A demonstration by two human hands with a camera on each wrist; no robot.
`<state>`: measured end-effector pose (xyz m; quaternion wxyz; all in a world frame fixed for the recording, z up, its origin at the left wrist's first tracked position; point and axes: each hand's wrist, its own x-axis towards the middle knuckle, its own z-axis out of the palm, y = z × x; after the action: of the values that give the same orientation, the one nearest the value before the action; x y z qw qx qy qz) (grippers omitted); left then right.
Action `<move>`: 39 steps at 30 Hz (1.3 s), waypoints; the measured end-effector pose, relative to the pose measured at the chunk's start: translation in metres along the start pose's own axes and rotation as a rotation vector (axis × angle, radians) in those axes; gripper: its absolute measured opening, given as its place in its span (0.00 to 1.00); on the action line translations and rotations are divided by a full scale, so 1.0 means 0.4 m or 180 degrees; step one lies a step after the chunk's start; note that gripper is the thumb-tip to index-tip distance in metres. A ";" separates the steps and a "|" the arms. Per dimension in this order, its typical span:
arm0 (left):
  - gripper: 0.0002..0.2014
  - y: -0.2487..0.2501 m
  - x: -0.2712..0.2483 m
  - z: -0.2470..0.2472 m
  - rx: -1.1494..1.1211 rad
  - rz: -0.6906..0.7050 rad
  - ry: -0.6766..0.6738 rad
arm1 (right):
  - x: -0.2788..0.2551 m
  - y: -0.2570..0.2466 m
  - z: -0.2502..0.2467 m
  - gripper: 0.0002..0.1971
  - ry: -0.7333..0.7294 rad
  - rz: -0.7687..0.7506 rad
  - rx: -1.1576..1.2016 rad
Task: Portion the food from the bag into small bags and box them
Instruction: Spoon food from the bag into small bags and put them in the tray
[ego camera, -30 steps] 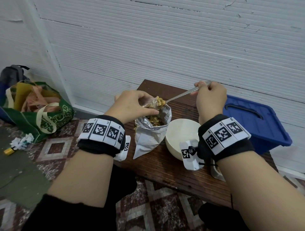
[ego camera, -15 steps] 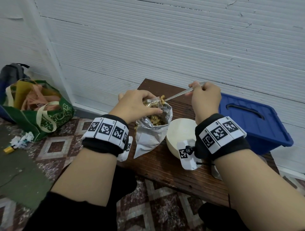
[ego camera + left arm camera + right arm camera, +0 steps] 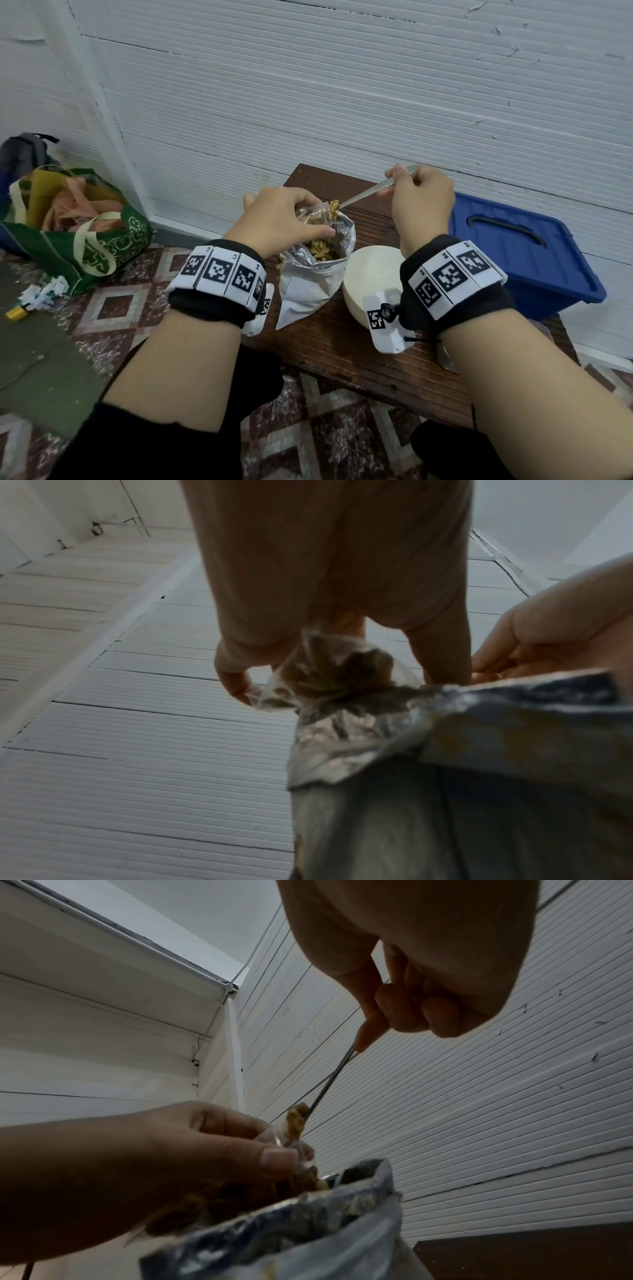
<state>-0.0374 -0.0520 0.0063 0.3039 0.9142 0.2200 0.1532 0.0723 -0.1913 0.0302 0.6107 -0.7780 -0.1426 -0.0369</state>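
A silver foil food bag (image 3: 310, 287) stands open on the brown table (image 3: 359, 346), with tan food pieces inside. Just above its mouth my left hand (image 3: 284, 219) pinches a small clear bag (image 3: 317, 216) open; in the left wrist view the clear bag (image 3: 325, 669) hangs from my fingertips with food in it. My right hand (image 3: 419, 202) grips a metal spoon (image 3: 370, 193) by the handle. The spoon's bowl, loaded with food, tips into the small bag's opening. In the right wrist view the spoon (image 3: 330, 1081) slants down to the small bag (image 3: 291, 1134) held by my left hand (image 3: 219, 1150).
A white bowl (image 3: 371, 279) sits right of the foil bag, partly behind my right wrist. A blue lidded box (image 3: 520, 246) stands at the table's right. On the floor at left are a green tote bag (image 3: 78, 222) and crumpled paper (image 3: 42, 294). A white wall is close behind.
The loaded spoon has moved left and tipped into the small clear bag. My right hand shifted slightly left; my left hand kept its hold on the bag.
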 end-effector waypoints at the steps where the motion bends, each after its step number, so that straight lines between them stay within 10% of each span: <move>1: 0.18 -0.001 0.000 0.000 -0.0081 -0.0003 -0.0014 | -0.002 0.000 0.002 0.12 -0.0027 -0.0027 0.0025; 25: 0.16 -0.019 -0.002 -0.003 -0.0764 -0.0217 0.0258 | -0.010 -0.064 -0.038 0.08 0.0099 -0.1374 0.0539; 34: 0.19 -0.015 -0.010 -0.019 -0.1108 -0.0154 0.0268 | -0.004 -0.038 -0.060 0.13 0.0834 -0.0979 0.0585; 39: 0.16 0.000 -0.018 -0.027 -0.1460 0.0021 0.0344 | -0.016 0.011 -0.056 0.12 0.0516 -0.0703 -0.0002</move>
<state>-0.0479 -0.0502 0.0137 0.4910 0.8124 0.1923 0.2488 0.0699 -0.2151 0.0303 0.6123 -0.7522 -0.1776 -0.1667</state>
